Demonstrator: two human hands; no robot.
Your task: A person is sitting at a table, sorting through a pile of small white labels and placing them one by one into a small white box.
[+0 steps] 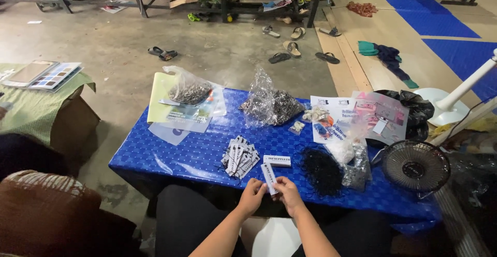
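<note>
Both hands meet over the near edge of the low blue table [171,156]. My left hand [252,194] and my right hand [288,194] together pinch a small white printed card tag [268,177], held upright between the fingertips. Just beyond it a second white card [277,160] lies flat on the table. A fanned stack of similar black-and-white cards [239,156] rests to its left. A tangle of black thread or netting [322,170] lies right of my right hand.
Clear plastic bags of small dark parts [189,88] [269,104] sit at the table's far side beside printed sheets [173,113]. A small black fan [415,166] stands at the right end, a black bag [417,109] behind it. Sandals [291,48] lie scattered on the concrete floor.
</note>
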